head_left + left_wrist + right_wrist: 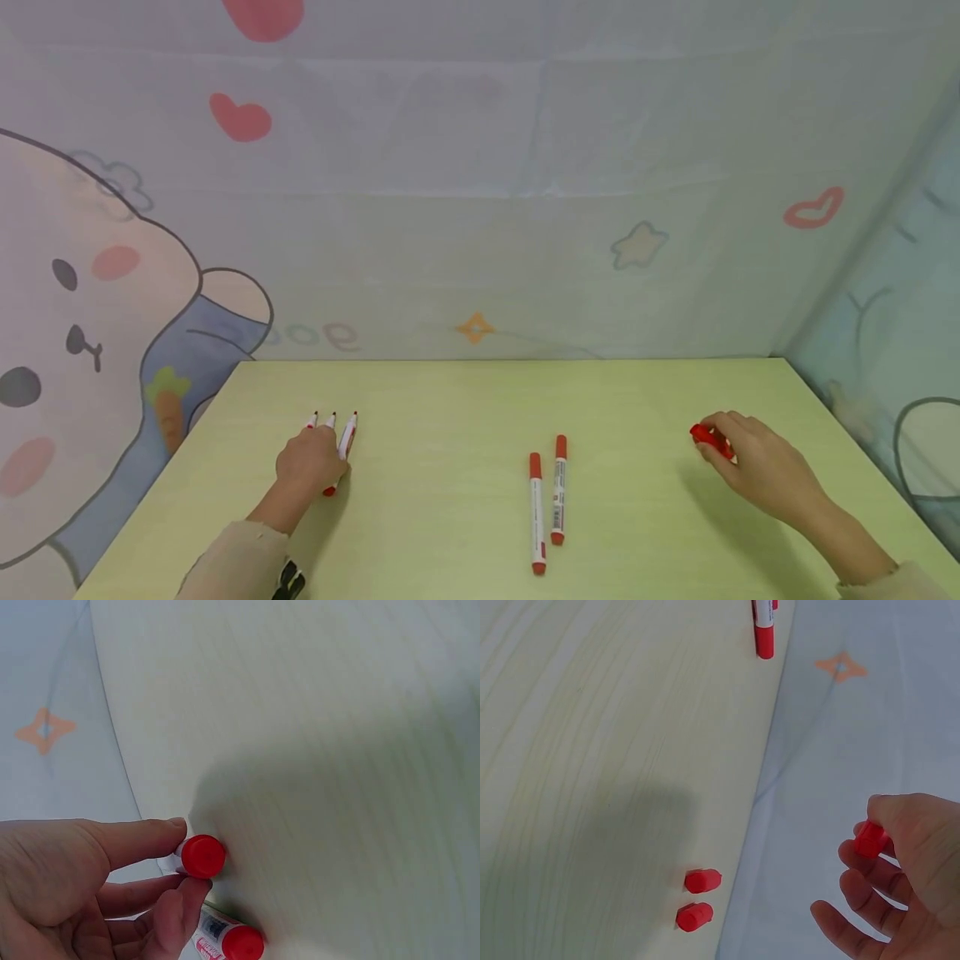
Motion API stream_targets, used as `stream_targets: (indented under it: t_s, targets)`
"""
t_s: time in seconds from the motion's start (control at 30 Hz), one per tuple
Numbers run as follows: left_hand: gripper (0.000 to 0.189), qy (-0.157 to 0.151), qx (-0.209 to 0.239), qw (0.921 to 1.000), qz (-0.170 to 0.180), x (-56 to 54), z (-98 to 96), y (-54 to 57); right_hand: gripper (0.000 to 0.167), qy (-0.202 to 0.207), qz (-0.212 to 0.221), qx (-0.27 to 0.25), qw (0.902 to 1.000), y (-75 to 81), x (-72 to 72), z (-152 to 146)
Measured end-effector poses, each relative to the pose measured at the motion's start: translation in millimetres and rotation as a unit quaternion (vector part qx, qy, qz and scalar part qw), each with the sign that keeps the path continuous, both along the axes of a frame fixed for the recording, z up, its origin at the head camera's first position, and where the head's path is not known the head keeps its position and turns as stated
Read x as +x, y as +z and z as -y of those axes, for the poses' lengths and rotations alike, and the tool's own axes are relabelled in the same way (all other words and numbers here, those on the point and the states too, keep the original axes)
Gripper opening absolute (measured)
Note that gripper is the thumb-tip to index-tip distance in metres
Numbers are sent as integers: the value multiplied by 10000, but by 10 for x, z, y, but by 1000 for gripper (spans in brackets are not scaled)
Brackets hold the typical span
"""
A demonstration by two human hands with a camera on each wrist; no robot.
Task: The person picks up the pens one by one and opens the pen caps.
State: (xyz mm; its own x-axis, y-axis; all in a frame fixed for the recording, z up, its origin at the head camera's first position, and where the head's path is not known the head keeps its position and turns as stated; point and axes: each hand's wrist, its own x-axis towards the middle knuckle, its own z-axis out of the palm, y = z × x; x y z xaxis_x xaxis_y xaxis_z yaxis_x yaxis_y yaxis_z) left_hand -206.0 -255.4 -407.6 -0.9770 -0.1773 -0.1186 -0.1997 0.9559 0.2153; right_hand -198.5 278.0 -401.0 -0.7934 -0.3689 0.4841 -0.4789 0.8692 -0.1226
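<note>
My left hand [311, 458] is at the left of the table and pinches an uncapped white marker [347, 437] between thumb and fingers. In the left wrist view that marker's red end [203, 856] points at the camera. A second marker [229, 937] lies just below the fingers. Two more bare marker tips show past the hand in the head view; their lower parts are hidden. Over the right side, my right hand [761, 462] holds a red marker cap [708, 439] between thumb and fingers. Two other red caps, one [703, 881] beside another [694, 916], lie on the table.
Two capped red-and-white markers, one [537, 512] left of the other [559, 490], lie near the middle of the pale yellow table [435, 433]. A printed cloth [450, 208] hangs behind the table's back edge, with another stretch of cloth along the right.
</note>
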Motion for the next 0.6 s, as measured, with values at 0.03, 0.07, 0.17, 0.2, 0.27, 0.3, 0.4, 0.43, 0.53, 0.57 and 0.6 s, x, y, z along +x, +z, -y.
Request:
stream_targets:
  t_s: [0.03, 0.07, 0.17, 0.2, 0.27, 0.3, 0.4, 0.43, 0.53, 0.57, 0.6]
  targets:
    - [19, -10, -2, 10000, -5, 3, 0, 2, 27, -13, 45, -11, 10000, -1, 4, -2]
    - [18, -14, -3, 10000, -2, 6, 0, 4, 27, -23, 79, -23, 10000, -1, 6, -6]
    - [19, -29, -17, 10000, -10, 10, 3, 7, 26, -33, 129, -43, 9999, -6, 8, -16]
    - [19, -39, -38, 10000, -14, 9, 5, 7, 26, -29, 124, -53, 9999, -10, 8, -19]
    - [19, -46, -73, 10000, -16, 11, 11, 6, 25, -9, 96, -72, 9999, -24, 8, -22]
    - [19, -53, -98, 9999, -13, 10, 14, 6, 24, 7, 76, -80, 9999, -33, 7, -23]
    - [19, -63, -155, 9999, 1, 10, 23, 8, 23, 46, 40, -129, 9999, -60, 4, -25]
    - [19, -60, -167, 9998, 7, 11, 25, 10, 23, 53, 24, -133, 9999, -67, 2, -25]
    - [17, -38, -159, 9998, 61, 17, 29, 16, 23, 69, 1, -143, 9999, -80, -5, -30]
    - [16, -34, -144, 9999, 70, 17, 31, 16, 23, 69, 6, -145, 9999, -81, -6, -32]
    - [14, -22, -125, 9999, 91, 20, 31, 14, 23, 72, 7, -147, 9999, -81, -7, -34]
